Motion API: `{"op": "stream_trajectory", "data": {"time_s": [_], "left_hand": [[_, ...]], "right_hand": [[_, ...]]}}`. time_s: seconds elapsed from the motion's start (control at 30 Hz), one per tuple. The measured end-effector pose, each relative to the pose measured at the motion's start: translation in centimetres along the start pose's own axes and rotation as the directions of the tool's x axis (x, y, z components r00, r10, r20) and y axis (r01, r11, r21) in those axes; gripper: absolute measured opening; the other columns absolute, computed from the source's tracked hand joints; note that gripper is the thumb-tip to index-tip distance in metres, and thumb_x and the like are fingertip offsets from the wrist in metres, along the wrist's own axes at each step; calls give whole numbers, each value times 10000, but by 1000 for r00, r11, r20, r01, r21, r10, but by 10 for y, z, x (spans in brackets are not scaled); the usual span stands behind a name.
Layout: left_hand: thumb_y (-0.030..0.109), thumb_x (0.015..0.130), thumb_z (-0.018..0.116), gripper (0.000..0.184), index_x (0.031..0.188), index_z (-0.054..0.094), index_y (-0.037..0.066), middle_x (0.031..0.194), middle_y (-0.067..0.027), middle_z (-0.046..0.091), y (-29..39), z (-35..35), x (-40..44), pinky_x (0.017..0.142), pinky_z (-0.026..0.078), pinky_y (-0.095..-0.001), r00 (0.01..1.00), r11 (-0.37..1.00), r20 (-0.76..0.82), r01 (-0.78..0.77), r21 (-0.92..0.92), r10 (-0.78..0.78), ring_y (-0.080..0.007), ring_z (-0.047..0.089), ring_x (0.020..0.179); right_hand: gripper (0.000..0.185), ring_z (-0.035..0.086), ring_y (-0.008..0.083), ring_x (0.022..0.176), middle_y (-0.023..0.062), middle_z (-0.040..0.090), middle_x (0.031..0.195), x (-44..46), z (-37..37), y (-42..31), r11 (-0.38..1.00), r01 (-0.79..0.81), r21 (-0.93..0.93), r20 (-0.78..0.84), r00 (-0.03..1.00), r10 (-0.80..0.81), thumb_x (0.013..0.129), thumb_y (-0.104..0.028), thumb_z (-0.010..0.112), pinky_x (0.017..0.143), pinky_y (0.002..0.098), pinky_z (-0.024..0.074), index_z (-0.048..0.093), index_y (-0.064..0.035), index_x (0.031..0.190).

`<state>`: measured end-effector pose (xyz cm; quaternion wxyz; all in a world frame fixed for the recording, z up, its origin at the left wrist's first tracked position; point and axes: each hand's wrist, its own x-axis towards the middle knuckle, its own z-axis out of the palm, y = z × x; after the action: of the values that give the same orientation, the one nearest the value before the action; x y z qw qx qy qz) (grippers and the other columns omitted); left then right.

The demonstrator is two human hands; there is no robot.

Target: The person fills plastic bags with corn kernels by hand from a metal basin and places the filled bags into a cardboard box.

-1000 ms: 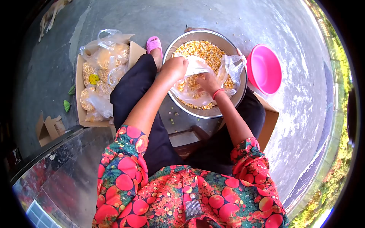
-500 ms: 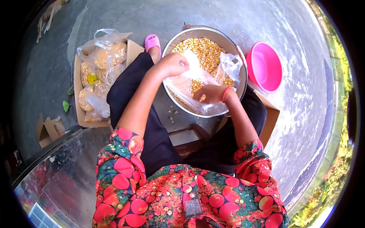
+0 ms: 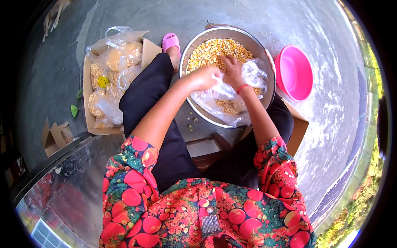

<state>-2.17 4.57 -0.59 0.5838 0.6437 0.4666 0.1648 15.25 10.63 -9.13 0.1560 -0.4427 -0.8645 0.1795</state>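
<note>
Far to the left of the metal basin [image 3: 261,44], a small open carton [image 3: 53,139] is seen on the floor, with a green leaf [image 3: 74,110] lying between the two. Nearer on that same side, a cardboard box [image 3: 151,54] is filled with clear bags of pale grain [image 3: 98,103], one marked by a yellow smiling face [image 3: 103,82]. A pink slipper [image 3: 170,41] is worn just beside the basin's upper left rim. Over the basin's left half, the left hand [image 3: 203,77] is held with its fingers curled in, and a clear plastic bag [image 3: 209,99] is gripped by them, though some blur is shown there. The bag is spread across the basin's near half; whether the kernels seen through it lie inside or beneath cannot be told. Yellow corn kernels [image 3: 209,50] are heaped in the basin's far half. At its middle, the kernels are touched by the right hand [image 3: 234,73], whose fingers are parted and extended; a red bracelet [image 3: 243,88] is worn at the wrist. Just right of the basin, a pink tub [image 3: 294,72] is placed.
</note>
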Motion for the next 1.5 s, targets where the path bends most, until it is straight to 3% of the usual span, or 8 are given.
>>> {"op": "stream_trajectory", "data": {"time_s": [0.23, 0.37, 0.5, 0.77, 0.83, 1.13, 1.27, 1.5], "left_hand": [[-15, 732, 480, 156, 826, 591, 40, 731, -51, 548, -4, -12, 6, 471, 394, -253, 961, 958, -274, -41, -283, -40, -94, 477, 537], [34, 711, 532, 195, 886, 616, 49, 775, -100, 569, 2, -21, 3, 578, 446, -283, 964, 965, -55, 257, -57, -260, -156, 552, 660], [179, 646, 650, 462, 1086, 559, 70, 1038, -210, 529, 4, -6, -2, 897, 380, -359, 951, 938, -306, 152, 311, -52, -324, 485, 1040], [-32, 724, 443, 595, 1290, 312, 100, 1181, -171, 466, 6, -2, 3, 884, 392, -368, 914, 849, -406, 235, 473, -26, -302, 469, 1072], [-17, 734, 453, 584, 1291, 305, 81, 1189, -172, 464, 6, -2, 3, 882, 392, -374, 883, 847, -470, 247, 471, 4, -309, 463, 1079], [-21, 662, 494, 737, 1328, 187, 40, 1187, -234, 440, -7, 9, 7, 868, 403, -367, 904, 885, -427, 193, 425, 8, -317, 484, 1052], [-46, 644, 480, 718, 1314, 242, 54, 1047, -238, 522, 5, 10, 1, 792, 434, -382, 960, 886, -252, 222, 407, -125, -344, 534, 943], [-23, 677, 465, 560, 1229, 403, 48, 954, -224, 562, 0, 11, -1, 767, 437, -386, 991, 877, -63, 133, 462, -117, -337, 557, 882]], "right_hand": [[139, 569, 287, 656, 123, 581, 657, -6, 17, 22, 924, -135, 357, 54, 991, 125, 793, -139, 501, 623, 362, 437, 590, -49, 851], [170, 401, 64, 501, -1, 490, 623, 7, -36, -2, 30, -610, 792, 528, 709, 467, 840, -221, 477, 414, 200, 299, 563, -79, 806], [160, 283, 34, 434, -16, 441, 688, 17, -86, -28, -253, -514, 820, 558, 816, 150, 887, -202, 401, 370, 171, 214, 493, -71, 880], [203, 572, 167, 782, 77, 563, 871, -10, -77, -63, 311, -677, 667, 719, 694, -32, 852, -189, 456, 660, 288, 482, 567, -40, 934], [248, 549, 253, 903, 126, 555, 970, -19, -56, -50, 913, 38, 407, 535, 800, -272, 802, -194, 510, 788, 330, 441, 566, -58, 1002], [150, 513, 20, 604, -16, 581, 751, 11, -94, -52, 563, -508, 652, 524, 838, 149, 842, -175, 489, 447, 159, 375, 598, -79, 879], [224, 575, 301, 745, 164, 591, 846, 24, -50, 6, 919, -148, 364, -76, 979, 188, 754, -110, 549, 728, 356, 461, 580, -88, 975], [385, 542, 350, 902, 186, 559, 947, 2, -5, 2, 988, -156, -13, 131, 979, 157, 744, -172, 603, 781, 390, 433, 504, -107, 1111]]}}
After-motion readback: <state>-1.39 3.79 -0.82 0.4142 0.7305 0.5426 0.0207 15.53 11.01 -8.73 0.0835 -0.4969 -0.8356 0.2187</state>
